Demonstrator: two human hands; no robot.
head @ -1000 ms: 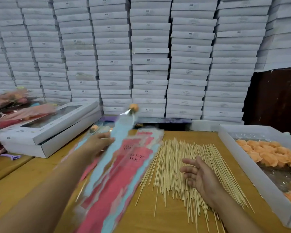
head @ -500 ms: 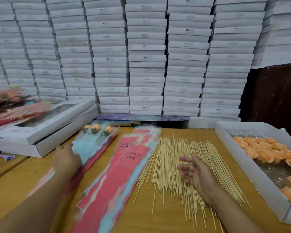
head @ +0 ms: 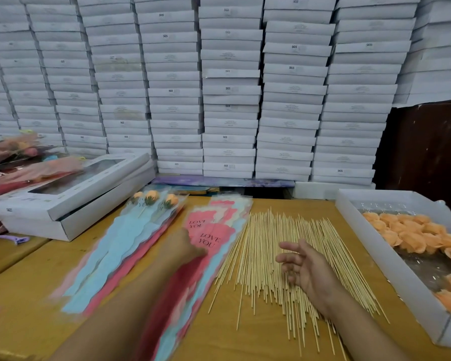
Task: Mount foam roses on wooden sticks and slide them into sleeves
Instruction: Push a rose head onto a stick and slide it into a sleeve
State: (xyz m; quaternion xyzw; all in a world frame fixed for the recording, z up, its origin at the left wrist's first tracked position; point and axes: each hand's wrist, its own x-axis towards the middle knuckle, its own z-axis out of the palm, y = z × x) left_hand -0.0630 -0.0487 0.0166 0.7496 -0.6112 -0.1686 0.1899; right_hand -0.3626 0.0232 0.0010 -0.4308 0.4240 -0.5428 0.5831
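The left hand (head: pixel 184 246) sits on the stack of empty "LOVE YOU" sleeves (head: pixel 206 238), but it's too blurry to tell if it's gripping. The right hand (head: pixel 306 267) hovers over the spread of wooden sticks (head: pixel 266 230), fingers loosely curled, holding nothing. Three finished roses in sleeves (head: pixel 151 204) lie far left, and loose foam roses (head: pixel 406 230) fill the white tray (head: pixel 375 256) on the right

sticks (head: pixel 284 259): pale fan, centre | empty sleeves (head: pixel 214 241): pink stack, 9 o'clock | sleeved roses (head: pixel 151 204): 10 o'clock | loose roses (head: pixel 412 235): 3 o'clock
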